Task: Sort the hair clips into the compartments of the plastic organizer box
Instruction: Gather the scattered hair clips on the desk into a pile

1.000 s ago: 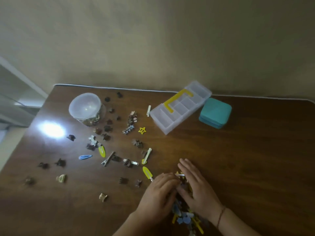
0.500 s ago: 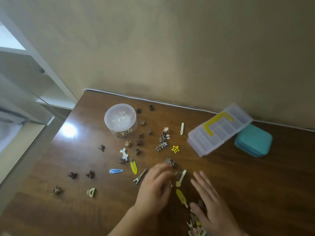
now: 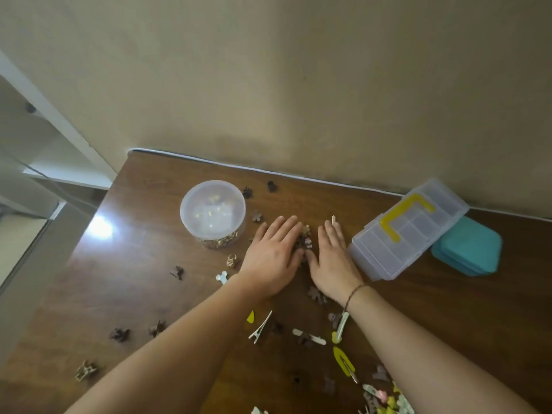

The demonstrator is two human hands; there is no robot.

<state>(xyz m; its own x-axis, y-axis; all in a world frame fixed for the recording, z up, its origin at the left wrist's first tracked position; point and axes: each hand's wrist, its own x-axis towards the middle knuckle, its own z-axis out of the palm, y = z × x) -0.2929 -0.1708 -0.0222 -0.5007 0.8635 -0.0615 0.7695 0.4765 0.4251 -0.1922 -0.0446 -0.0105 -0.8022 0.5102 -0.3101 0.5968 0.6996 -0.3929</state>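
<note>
Many small hair clips lie scattered over the brown table (image 3: 137,264), most of them dark brown claw clips, some yellow or white. My left hand (image 3: 273,255) and my right hand (image 3: 331,258) lie flat, palms down, fingers spread, on either side of a small cluster of brown clips (image 3: 305,239) between them. The clear plastic organizer box (image 3: 409,231), lid shut with a yellow latch, stands just right of my right hand. A heap of coloured clips (image 3: 385,397) sits at the bottom edge, near my right forearm.
A round clear tub (image 3: 212,212) with a lid, holding small clips, stands left of my hands. A teal case (image 3: 469,249) sits behind the organizer box. The wall runs along the table's far edge; the table's left edge drops to the floor.
Both hands have moved away from the near pile to the far middle of the table, now flat around a cluster of brown clips. The camera has tilted and moved closer.
</note>
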